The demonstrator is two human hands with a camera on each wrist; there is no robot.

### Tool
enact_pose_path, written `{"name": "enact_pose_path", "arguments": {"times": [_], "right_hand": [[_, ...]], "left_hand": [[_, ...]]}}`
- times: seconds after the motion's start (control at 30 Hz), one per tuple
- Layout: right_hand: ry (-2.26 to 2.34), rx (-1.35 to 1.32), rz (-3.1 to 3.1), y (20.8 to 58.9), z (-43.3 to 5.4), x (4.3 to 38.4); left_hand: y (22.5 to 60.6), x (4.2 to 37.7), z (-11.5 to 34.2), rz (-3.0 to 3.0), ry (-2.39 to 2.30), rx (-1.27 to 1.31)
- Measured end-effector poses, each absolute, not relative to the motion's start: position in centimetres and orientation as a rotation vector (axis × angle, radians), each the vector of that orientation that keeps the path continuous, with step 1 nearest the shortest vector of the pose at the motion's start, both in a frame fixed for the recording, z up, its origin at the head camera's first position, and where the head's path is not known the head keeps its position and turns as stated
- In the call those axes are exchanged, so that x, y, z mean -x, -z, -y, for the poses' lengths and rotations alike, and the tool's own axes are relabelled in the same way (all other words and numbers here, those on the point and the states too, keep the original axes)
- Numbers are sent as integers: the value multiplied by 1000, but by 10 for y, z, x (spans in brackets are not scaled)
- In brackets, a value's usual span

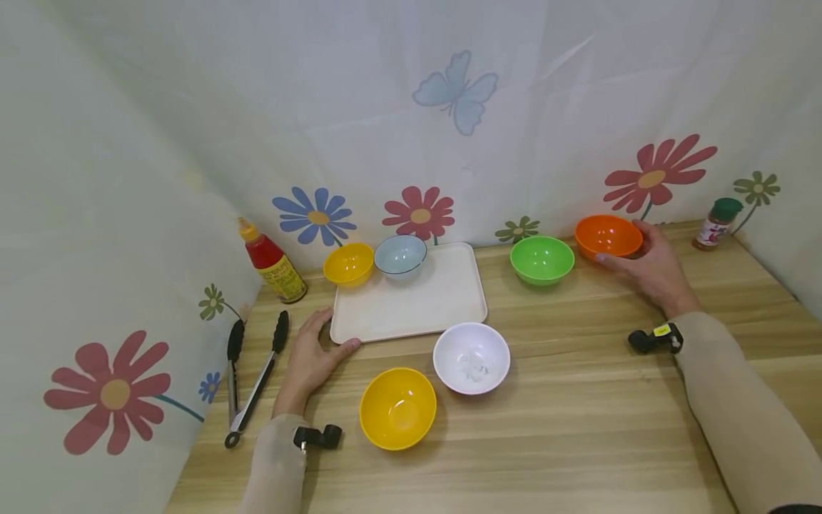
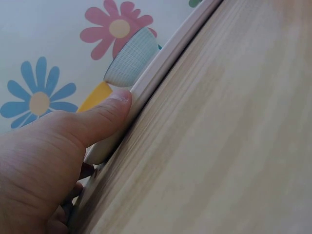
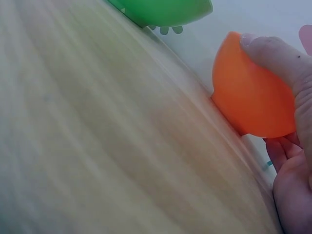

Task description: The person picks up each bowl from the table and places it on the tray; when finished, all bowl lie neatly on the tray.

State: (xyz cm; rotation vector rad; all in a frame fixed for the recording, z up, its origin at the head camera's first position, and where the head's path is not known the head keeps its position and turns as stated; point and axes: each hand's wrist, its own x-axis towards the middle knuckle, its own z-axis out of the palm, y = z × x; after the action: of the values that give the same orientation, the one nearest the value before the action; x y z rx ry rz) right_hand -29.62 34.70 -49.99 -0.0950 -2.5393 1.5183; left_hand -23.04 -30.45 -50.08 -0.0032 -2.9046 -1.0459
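My left hand [image 1: 313, 363] holds the near left corner of a white tray [image 1: 411, 314]. In the left wrist view the thumb [image 2: 114, 109] lies against the tray's rim; the other fingers are partly hidden. At the tray's back left sit a small yellow bowl [image 1: 349, 265] and a light blue bowl [image 1: 401, 255]. Far right, my right hand [image 1: 658, 268] grips an orange bowl [image 1: 609, 237], thumb on its near side and fingers round the right. The right wrist view shows that bowl [image 3: 253, 92] upright on the table. A green bowl [image 1: 542, 261] stands just left of it.
A white bowl [image 1: 472, 358] with some whitish bits inside and a larger yellow bowl [image 1: 398, 409] stand in front of the tray. On the left are tongs [image 1: 253, 389] and a red sauce bottle [image 1: 275, 264]. A green-capped jar [image 1: 716, 225] stands at the back right.
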Motion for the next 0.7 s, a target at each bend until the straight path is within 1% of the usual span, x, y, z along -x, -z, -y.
{"name": "enact_pose_path", "arguments": {"times": [0.27, 0.57, 0.7], "right_hand": [[-1576, 91, 2480, 499, -348, 295], [-1633, 97, 2411, 489, -341, 292], [-1669, 95, 2362, 479, -336, 290]], "left_hand": [[503, 232, 305, 2889, 1048, 61], [502, 228, 307, 2907, 1051, 25], [501, 229, 307, 2901, 1053, 31]]}}
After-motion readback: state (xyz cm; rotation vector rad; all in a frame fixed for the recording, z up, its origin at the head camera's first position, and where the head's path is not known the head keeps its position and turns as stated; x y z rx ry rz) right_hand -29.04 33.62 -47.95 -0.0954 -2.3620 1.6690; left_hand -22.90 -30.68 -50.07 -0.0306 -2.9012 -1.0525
